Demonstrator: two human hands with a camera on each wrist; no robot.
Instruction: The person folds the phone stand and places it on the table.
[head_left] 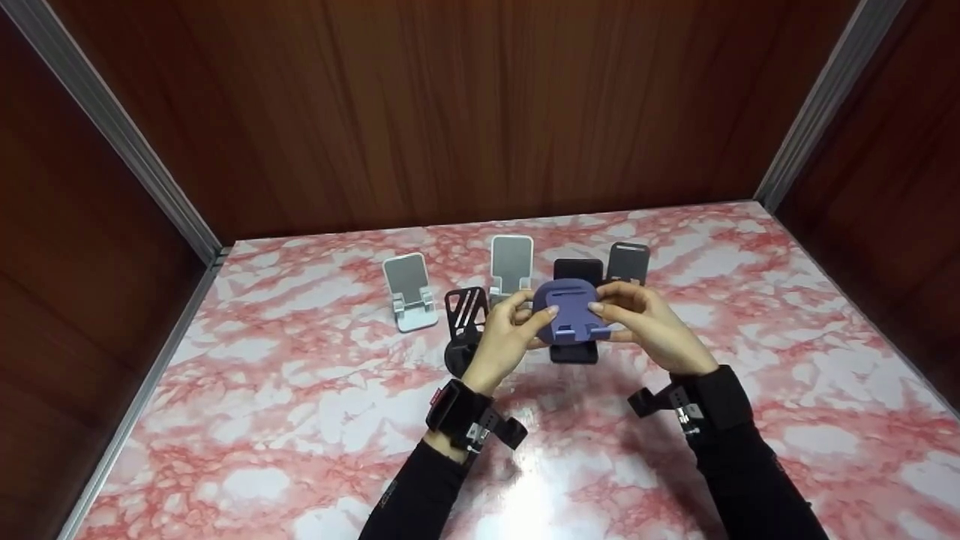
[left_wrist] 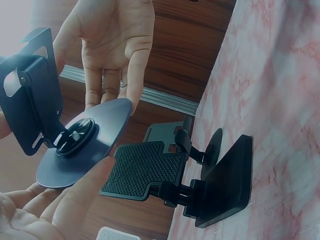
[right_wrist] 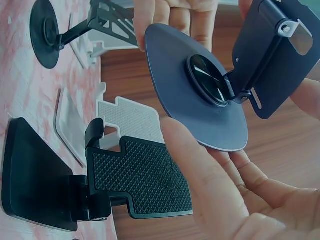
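As left hand [head_left: 504,339] and right hand [head_left: 660,331] grip opposite edges, I list: purple stand [head_left: 574,306], one, between both, neither grip nearer, raised above desk [head_left: 322,405].

A hand could have passed over the surface [head_left: 285,442] at its left and right sides, and between the forearms. Straight ahead, the purple stand [head_left: 571,311], held raised between left hand [head_left: 510,334] and right hand [head_left: 660,330], barred the way, with the black stand [head_left: 577,268] beyond. The slotted stand [head_left: 466,319] crowded the left hand; only a narrow gap parted it from the left white stand [head_left: 409,283]. The back wall [head_left: 480,112] closed the far side.
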